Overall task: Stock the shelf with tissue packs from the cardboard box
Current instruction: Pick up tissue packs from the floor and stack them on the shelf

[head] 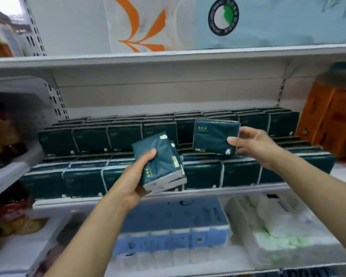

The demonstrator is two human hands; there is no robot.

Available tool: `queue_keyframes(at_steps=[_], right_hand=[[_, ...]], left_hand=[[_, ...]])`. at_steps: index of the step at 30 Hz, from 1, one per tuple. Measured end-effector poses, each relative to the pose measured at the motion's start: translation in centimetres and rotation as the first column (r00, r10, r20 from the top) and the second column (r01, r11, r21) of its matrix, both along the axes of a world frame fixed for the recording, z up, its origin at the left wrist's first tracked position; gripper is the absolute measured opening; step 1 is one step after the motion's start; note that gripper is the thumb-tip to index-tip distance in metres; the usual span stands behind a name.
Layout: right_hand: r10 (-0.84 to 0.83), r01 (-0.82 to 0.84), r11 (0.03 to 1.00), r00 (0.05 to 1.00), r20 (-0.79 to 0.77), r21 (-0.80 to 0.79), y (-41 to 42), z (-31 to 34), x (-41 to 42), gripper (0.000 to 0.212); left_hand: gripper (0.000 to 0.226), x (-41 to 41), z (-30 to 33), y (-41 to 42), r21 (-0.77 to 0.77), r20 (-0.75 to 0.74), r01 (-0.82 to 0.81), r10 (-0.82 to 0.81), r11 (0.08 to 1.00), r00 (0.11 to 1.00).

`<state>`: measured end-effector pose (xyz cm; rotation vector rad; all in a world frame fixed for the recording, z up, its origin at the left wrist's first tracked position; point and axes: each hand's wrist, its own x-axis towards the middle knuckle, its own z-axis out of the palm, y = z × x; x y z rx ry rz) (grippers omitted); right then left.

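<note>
My left hand (135, 176) grips a small stack of dark green packs (160, 162) that could fan apart and drop, while my right hand (252, 142) pinches a single pack (214, 135) above the shelf's (228, 189) stocked rows, risking toppling them.

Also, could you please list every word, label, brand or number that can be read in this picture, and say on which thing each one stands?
No text reads with certainty.
Pack in right hand: gold characters, too blurred to read.
Packs in left hand: gold vertical characters, blurred.
Shelved green packs: pale top-edge lettering, too small.
Round green-and-white logo on the upper pack: ring text unreadable.
Orange packs: dark print, blurred.
Blue pack below: small print unreadable.
</note>
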<state>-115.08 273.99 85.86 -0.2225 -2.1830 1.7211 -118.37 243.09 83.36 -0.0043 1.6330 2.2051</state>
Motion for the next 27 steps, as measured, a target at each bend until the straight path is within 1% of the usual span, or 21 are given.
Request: queue_keyframes(at_steps=[1, 3, 5, 6, 8, 11, 13, 15, 16, 19, 25, 27], right_hand=[[-0.011, 0.011, 1.0, 1.0, -0.009, 0.011, 0.0, 0.0, -1.1, 0.017], [-0.007, 0.007, 1.0, 1.0, -0.017, 0.012, 0.0, 0.0, -3.5, 0.027], [-0.012, 0.012, 0.999, 1.0, 0.01, 0.052, 0.3, -0.2, -6.0, 0.037], [-0.022, 0.021, 0.997, 1.0, 0.021, 0.07, 0.5, -0.4, -7.1, 0.036], [-0.036, 0.032, 0.997, 0.998, 0.048, 0.074, 0.9, -0.8, -9.2, 0.025], [-0.038, 0.023, 0.983, 0.997, 0.074, 0.184, 0.9, -1.2, -11.2, 0.028], [-0.033, 0.018, 0.975, 0.997, 0.065, 0.22, 1.0, -1.5, -11.8, 0.025], [-0.035, 0.017, 0.965, 0.997, 0.065, 0.261, 0.9, -1.7, -12.2, 0.016], [-0.035, 0.016, 0.963, 0.997, 0.065, 0.271, 0.8, -1.8, -12.4, 0.018], [-0.035, 0.014, 0.963, 0.997, 0.073, 0.27, 0.5, -2.2, -12.7, 0.035], [-0.087, 0.072, 0.971, 0.994, 0.059, 0.228, 0.3, -2.3, -13.0, 0.04], [-0.1, 0.081, 0.965, 0.993, 0.064, 0.249, 0.2, -2.3, -12.9, 0.039]], left_hand=[[0.045, -0.2, -0.1, 0.0, -0.002, 0.002, -0.02, 0.02, 1.0, 1.0], [0.049, -0.9, -0.2, 0.0, -0.011, 0.003, -0.058, 0.058, 0.998, 0.998], [0.051, -1.3, -0.1, 0.0, -0.014, 0.004, -0.099, 0.1, 0.995, 0.995], [0.051, -1.4, 0.0, 0.1, -0.013, 0.002, -0.114, 0.114, 0.993, 0.993], [0.055, -1.7, 0.1, 0.2, -0.016, -0.008, -0.144, 0.144, 0.989, 0.99], [0.054, -2.0, 0.2, 0.5, -0.006, -0.018, -0.161, 0.161, 0.987, 0.987], [0.058, -2.2, 0.1, 0.7, 0.003, -0.016, -0.168, 0.168, 0.986, 0.986], [0.065, -2.3, -0.1, 1.0, 0.004, -0.016, -0.176, 0.176, 0.984, 0.984], [0.067, -2.3, -0.2, 1.1, 0.006, -0.016, -0.18, 0.18, 0.984, 0.984], [0.057, -2.3, -0.1, 1.4, 0.015, -0.014, -0.192, 0.192, 0.981, 0.981], [0.044, -2.0, 0.1, 2.0, 0.031, -0.013, -0.206, 0.207, 0.978, 0.978], [0.042, -1.8, 0.2, 2.3, 0.033, -0.012, -0.211, 0.212, 0.977, 0.977]])
